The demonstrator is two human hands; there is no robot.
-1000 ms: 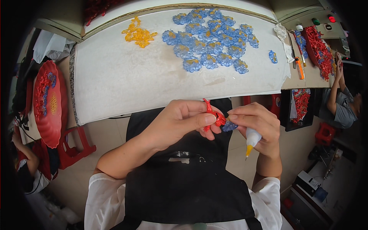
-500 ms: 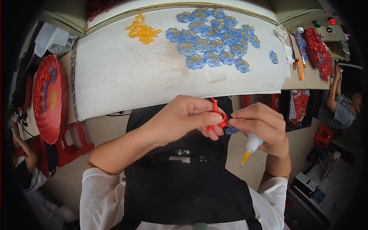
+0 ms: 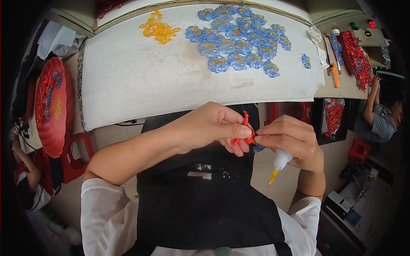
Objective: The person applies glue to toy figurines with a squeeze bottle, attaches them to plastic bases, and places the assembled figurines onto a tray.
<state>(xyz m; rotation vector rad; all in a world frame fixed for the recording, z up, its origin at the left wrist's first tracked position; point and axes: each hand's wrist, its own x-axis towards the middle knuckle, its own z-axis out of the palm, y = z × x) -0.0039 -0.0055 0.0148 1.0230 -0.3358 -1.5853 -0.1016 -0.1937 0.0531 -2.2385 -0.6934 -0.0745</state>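
1. A broad table with a white sheet covering (image 3: pixel 136 77) is lying beyond the hands, bearing a cluster of translucent blue, flower-shaped pieces (image 3: pixel 237 61).
2. The person's left hand (image 3: pixel 213 123) is pinching the red piece between thumb and fingers; the right hand (image 3: pixel 294 138) is closing its fingertips at that piece's edge, their exact contact hidden.
3. A white squeeze bottle with a yellow nozzle (image 3: pixel 282 159) is resting inside the right hand, pointing downward.
4. The glossy red, thin-limbed piece (image 3: pixel 252 138) is sitting between both hands, before the apron; it is looking light, stiff, slippery, with fragile limbs, so its thicker body is offering the safer hold.
5. A small dark-blue, scalloped piece (image 3: pixel 258 148) is showing below the right fingertips.
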